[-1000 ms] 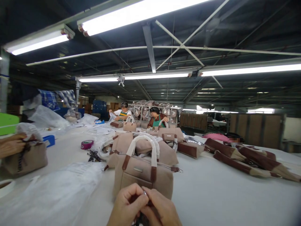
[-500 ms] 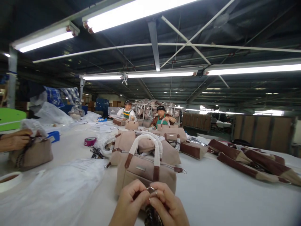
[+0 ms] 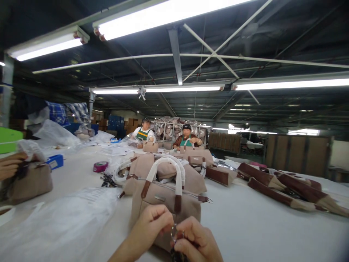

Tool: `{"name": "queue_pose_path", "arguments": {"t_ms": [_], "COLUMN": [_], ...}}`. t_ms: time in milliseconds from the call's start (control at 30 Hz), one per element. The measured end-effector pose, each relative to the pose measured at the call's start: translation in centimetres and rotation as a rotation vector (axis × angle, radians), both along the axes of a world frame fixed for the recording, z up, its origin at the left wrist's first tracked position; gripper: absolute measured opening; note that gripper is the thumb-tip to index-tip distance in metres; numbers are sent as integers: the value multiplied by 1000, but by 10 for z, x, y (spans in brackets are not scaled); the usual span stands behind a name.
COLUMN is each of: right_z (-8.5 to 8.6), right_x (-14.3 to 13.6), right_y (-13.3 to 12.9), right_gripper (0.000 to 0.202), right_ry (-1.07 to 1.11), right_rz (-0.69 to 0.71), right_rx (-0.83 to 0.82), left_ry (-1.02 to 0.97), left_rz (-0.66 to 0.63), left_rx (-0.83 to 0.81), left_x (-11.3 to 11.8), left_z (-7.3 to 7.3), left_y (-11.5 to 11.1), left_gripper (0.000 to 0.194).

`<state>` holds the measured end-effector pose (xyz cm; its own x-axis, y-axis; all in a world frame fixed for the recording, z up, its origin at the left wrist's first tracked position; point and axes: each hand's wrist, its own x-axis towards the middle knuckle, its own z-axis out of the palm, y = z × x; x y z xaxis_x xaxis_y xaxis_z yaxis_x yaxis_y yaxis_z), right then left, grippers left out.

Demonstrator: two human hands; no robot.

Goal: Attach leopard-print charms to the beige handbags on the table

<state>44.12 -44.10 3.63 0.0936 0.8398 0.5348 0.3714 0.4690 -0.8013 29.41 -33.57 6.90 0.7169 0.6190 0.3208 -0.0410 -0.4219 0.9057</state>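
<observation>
Under long fluorescent tubes point(image 3: 174, 14) in a dark-roofed workshop, a broad white tabletop point(image 3: 237, 233) carries scattered goods. By its near edge stands a beige fabric handbag with brown tabs and white-wrapped handles point(image 3: 169, 200), just beyond the two hands.

Half a second ago a shiny round metal ring point(image 3: 172, 233) bridged both sets of fingertips; now it sits lower, beside the right hand point(image 3: 200, 240), which pinches it between thumb and fingers. The left hand point(image 3: 152, 225) has its thumb and forefinger drawn together at the ring's upper side; whether they grip it I cannot tell. The ring seems to rest mainly in the right hand. A dark, cord-like piece point(image 3: 176, 255) hangs below, partly hidden.

The hands cover the handbag's lower front, and more beige bags point(image 3: 143, 165) crowd behind it. A crumpled clear plastic sheet point(image 3: 73, 211) spreads leftward; near it lie a purple tape roll point(image 3: 100, 166) and a small black bundle point(image 3: 108, 179). Toward the left edge, a co-worker's hand point(image 3: 9, 167) is at another handbag point(image 3: 31, 183). Brown-and-beige flat pieces point(image 3: 286, 189) lie toward the right edge.
</observation>
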Motion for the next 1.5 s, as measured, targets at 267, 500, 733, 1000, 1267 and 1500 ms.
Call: {"name": "queue_pose_path", "arguments": {"t_ms": [267, 500, 733, 1000, 1267, 1500], "right_z": [-1, -8, -11, -1, -13, -17], "right_x": [15, 20, 18, 14, 1, -13], "right_y": [2, 10, 28, 33, 43, 48], "right_gripper": [14, 21, 34, 19, 25, 28], "right_ry": [18, 56, 147, -26, 43, 179], "right_rz": [35, -11, -122, -340, -476, -614], "right_rx": [-53, -71, -83, -24, -11, 33], "left_ry": [169, 196, 143, 65, -46, -113], "left_rz": [164, 54, -47, 23, 99, 174], "left_rx": [410, 148, -74, -94, -94, -33], "left_x": [56, 78, 78, 75, 72, 74], "left_z": [34, 35, 37, 28, 16, 9], "left_y": [44, 56, 46, 33, 29, 28], "left_gripper": [4, 18, 18, 13, 15, 15]}}
